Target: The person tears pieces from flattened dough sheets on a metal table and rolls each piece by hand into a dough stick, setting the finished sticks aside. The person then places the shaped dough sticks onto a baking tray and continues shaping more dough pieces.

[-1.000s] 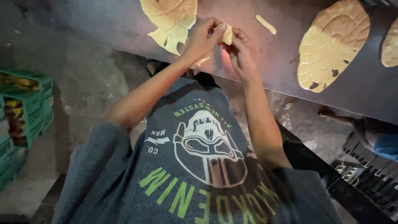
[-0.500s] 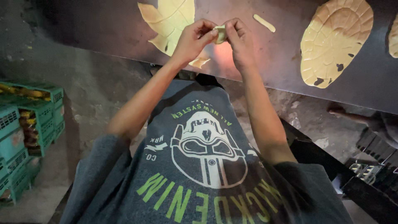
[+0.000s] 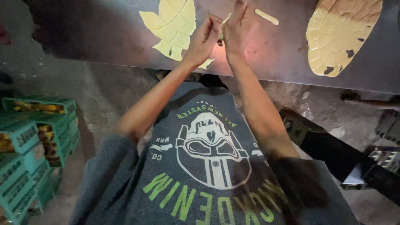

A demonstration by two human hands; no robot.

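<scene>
Green crates (image 3: pixel 33 137), oval dough leaf (image 3: pixel 339 33)

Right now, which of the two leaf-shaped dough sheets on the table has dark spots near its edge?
The oval dough sheet at the right; the lobed sheet by the left hand looks almost plain.

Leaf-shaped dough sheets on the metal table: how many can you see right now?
2. One leaf-shaped dough sheet lies on the metal table beside the left hand, partly behind it. The other lies at the far right. More may lie beyond the frame edges.
</scene>
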